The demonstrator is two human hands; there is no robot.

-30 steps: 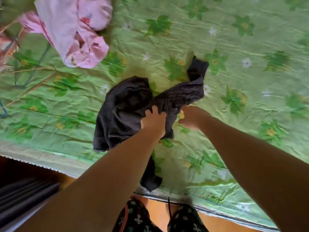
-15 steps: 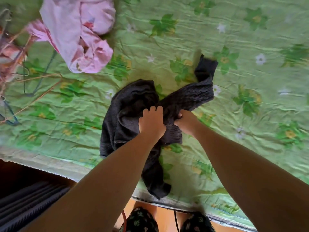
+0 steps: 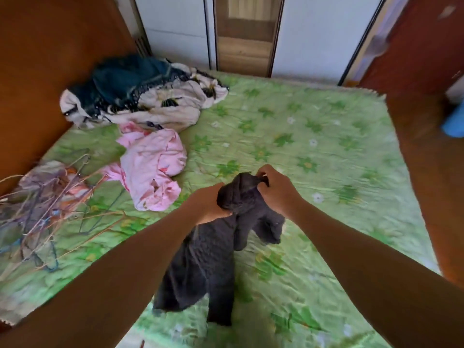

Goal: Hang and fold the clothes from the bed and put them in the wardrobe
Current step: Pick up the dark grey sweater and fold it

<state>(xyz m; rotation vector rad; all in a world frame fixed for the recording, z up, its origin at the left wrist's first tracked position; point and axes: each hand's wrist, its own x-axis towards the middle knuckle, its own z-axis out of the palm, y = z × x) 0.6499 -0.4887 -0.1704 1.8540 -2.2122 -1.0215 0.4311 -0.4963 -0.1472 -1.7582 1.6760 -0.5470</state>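
Note:
A dark grey knitted garment (image 3: 206, 259) hangs above the green flowered bed (image 3: 313, 172), lifted off the sheet. My left hand (image 3: 207, 203) grips its bunched top from the left. On the right, my right hand (image 3: 276, 189) pinches the upper edge. The garment's lower part dangles toward the near bed edge. A crumpled pink garment (image 3: 150, 172) lies to the left on the bed. Farther back a pile of dark blue and cream clothes (image 3: 140, 96) rests near the wooden headboard (image 3: 50, 59).
A tangle of wire hangers (image 3: 45, 204) over some cloth lies at the bed's left side. White wardrobe doors (image 3: 313, 33) with a wooden panel stand beyond the bed. Brown floor and a blue object (image 3: 453, 124) are at the right.
Both hands have lifted the dark grey garment off the bed, and it now hangs from them. The view has tilted up, bringing the clothes pile and wardrobe into sight.

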